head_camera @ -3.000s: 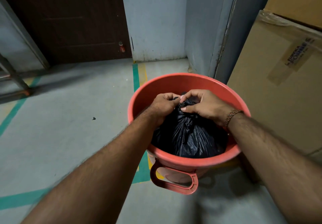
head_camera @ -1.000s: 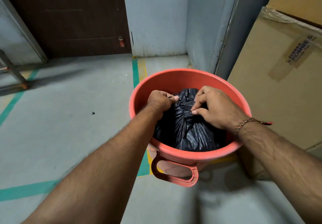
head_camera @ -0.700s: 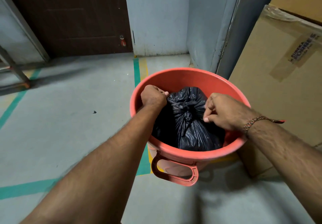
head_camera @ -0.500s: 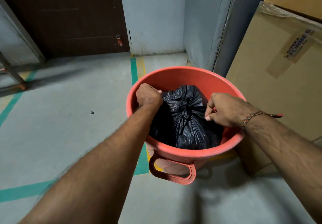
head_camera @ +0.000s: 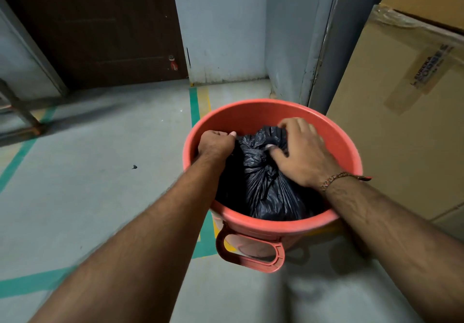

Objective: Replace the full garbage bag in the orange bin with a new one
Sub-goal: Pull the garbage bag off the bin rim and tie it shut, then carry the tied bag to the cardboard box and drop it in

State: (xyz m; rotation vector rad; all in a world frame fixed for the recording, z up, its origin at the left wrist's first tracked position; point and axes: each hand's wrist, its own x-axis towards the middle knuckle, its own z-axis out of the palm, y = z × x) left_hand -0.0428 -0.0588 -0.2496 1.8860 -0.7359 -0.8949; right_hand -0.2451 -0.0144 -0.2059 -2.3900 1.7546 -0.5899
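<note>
Concrete floor point(head_camera: 88, 184); one orange bin point(head_camera: 251, 116); one black bag point(head_camera: 266, 192)

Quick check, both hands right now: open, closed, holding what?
Left hand: closed, gripping the black garbage bag.
Right hand: thumb and fingers curled round the bag's bunched top.
</note>
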